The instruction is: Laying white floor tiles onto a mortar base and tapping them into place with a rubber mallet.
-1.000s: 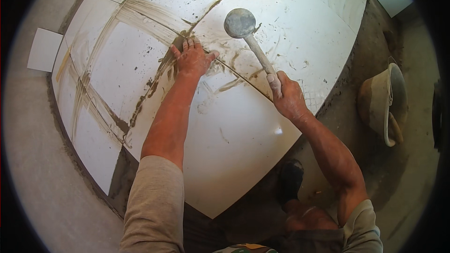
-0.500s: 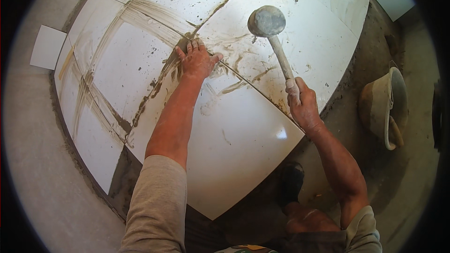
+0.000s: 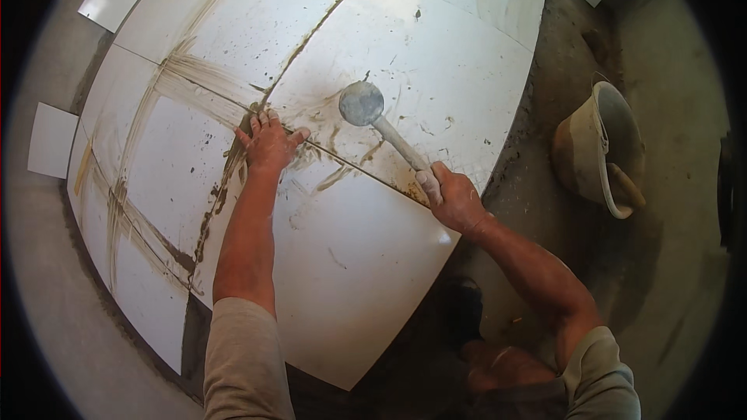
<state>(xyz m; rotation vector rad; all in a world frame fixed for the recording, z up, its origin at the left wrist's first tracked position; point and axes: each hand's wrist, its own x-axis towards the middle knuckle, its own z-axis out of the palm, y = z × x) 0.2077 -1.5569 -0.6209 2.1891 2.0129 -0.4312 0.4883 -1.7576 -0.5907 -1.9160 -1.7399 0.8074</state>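
Note:
My right hand (image 3: pixel 456 201) is wrapped round the wooden handle of a mallet (image 3: pixel 362 103) with a round grey head. The head is over the large white tile beyond the near one, close to the joint; whether it touches cannot be seen. My left hand (image 3: pixel 268 145) lies with fingers spread at the far corner of the near white tile (image 3: pixel 350 280), where several tiles meet. Brown, muddy smears run along the joint (image 3: pixel 342 162) and around my left fingers.
A dirty bucket (image 3: pixel 580 144) leans tipped on the right, with a handle showing at its mouth. Smaller white tile pieces (image 3: pixel 53 140) lie on the grey floor at the left. My dark shoe (image 3: pixel 464 303) is beside the near tile's right edge.
The view has shifted, so the tiles and bucket appear farther left. The mallet head has come down nearer the joint and my left hand. My left hand stays at the tile corner.

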